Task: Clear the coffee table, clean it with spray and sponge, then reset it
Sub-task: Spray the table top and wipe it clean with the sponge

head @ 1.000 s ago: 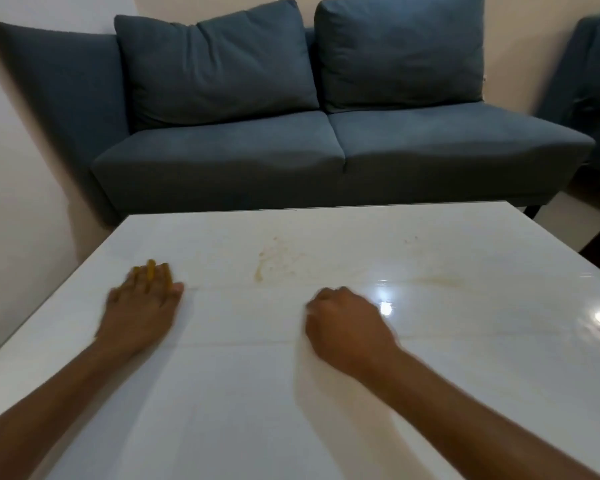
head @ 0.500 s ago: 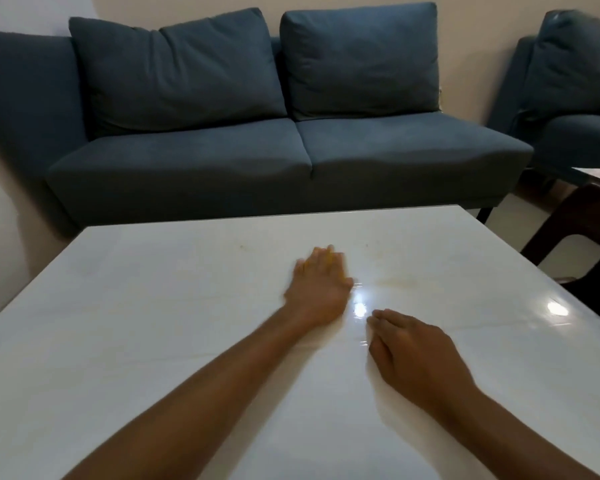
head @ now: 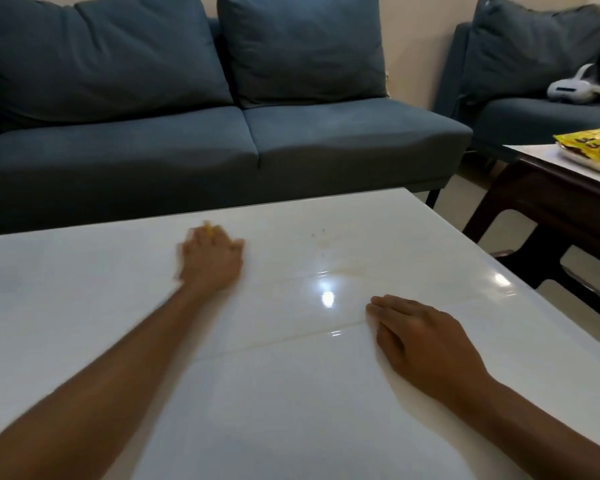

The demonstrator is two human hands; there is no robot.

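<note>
Two hands are resting on the white glossy surface (head: 291, 410) of the coffee table. The left hand (head: 211, 261) is lying palm down toward the far edge, blurred, with its fingers curled over a yellow sponge (head: 208, 229); only a small yellow sliver is showing past the fingertips, so the sponge's shape and full size cannot be told. The hand is pressing it against the surface, just left of a faint brownish stain (head: 340, 258) that is spreading as a smear with a few small specks above it. The right hand (head: 426, 344) is lying flat nearer the person, well apart from the left, its fingers straight and close together, pointing left, holding nothing. Bright spots of reflected light are glinting between the two hands, and a thin seam is running across the surface under the right fingertips.

A dark blue sofa (head: 222, 140) with two back cushions is standing behind the far edge. To the right, a dark wooden side table (head: 548, 188) with a pale top is carrying a yellow snack packet (head: 593, 147) on a white tray. Behind it, a blue armchair (head: 534, 74) is holding a white device (head: 575, 86) whose kind cannot be told.
</note>
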